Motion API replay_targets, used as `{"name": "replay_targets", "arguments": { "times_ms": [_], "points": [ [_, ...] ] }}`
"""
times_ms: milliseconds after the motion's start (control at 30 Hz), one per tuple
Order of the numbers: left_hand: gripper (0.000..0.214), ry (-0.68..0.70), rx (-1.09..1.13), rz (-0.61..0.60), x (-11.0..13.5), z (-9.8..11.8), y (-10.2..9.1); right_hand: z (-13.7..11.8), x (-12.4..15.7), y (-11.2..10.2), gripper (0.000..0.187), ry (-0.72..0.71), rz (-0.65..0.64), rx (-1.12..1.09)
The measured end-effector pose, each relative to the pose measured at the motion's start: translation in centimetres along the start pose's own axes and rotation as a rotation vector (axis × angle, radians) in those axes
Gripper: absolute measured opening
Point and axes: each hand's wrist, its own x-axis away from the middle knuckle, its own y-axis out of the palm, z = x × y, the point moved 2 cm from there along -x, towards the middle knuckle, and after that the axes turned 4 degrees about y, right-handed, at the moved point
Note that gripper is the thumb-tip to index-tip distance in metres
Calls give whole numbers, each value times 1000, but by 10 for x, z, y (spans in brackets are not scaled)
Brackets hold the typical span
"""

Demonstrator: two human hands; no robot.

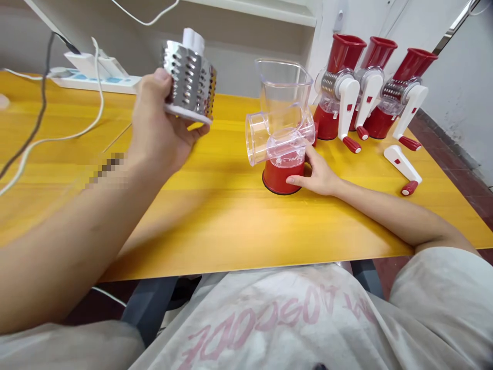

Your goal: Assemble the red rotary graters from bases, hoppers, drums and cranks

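Raised above the left half of the table, my left hand (164, 121) grips a metal grater drum (190, 77) with a white plastic hub on top and a white rim below. My right hand (318, 172) is wrapped round the right side of a rotary grater body (285, 133). That body stands upright on a red base (283, 177) and has a clear plastic hopper and a clear sideways barrel, whose round opening faces left. Some of my right fingers are hidden behind the base. A loose white crank handle (402, 167) with a red knob lies to the right.
Three assembled rotary graters (339, 87) with red hoppers and white cranks stand at the back right. A white power strip (96, 79) with plugs lies at the back left, its cables (100, 97) trailing over the yellow table (215, 226). A shelf (254, 10) hangs above.
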Motion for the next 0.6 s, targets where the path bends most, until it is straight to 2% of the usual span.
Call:
{"name": "replay_targets", "arguments": {
  "times_ms": [33, 100, 200, 267, 367, 433, 500, 600],
  "points": [
    [67, -11, 53, 18, 14, 0, -5, 0, 0, 0, 135, -9, 5, 7],
    [72, 80, 66, 50, 31, -7, -13, -1, 0, 0, 133, -28, 9, 11],
    [71, 322, 8, 11, 30, -21, -30, -1, 0, 0, 134, -34, -5, 1],
    [71, 357, -47, -73, 20, -28, -44, -2, 0, 0, 135, -29, -11, -4],
    [67, 275, -173, -323, 15, -35, -56, -4, 1, 1, 135, -16, -11, -22],
    [68, 233, -244, -432, 23, -37, -52, -5, 1, 1, 136, 1, -14, -28],
    [76, 220, -249, -418, 34, -37, -40, -5, 1, 1, 138, 14, -12, -22],
    [103, 268, -224, -363, 54, -33, -11, -5, 0, 1, 141, 8, -3, -11]
  ]
}}
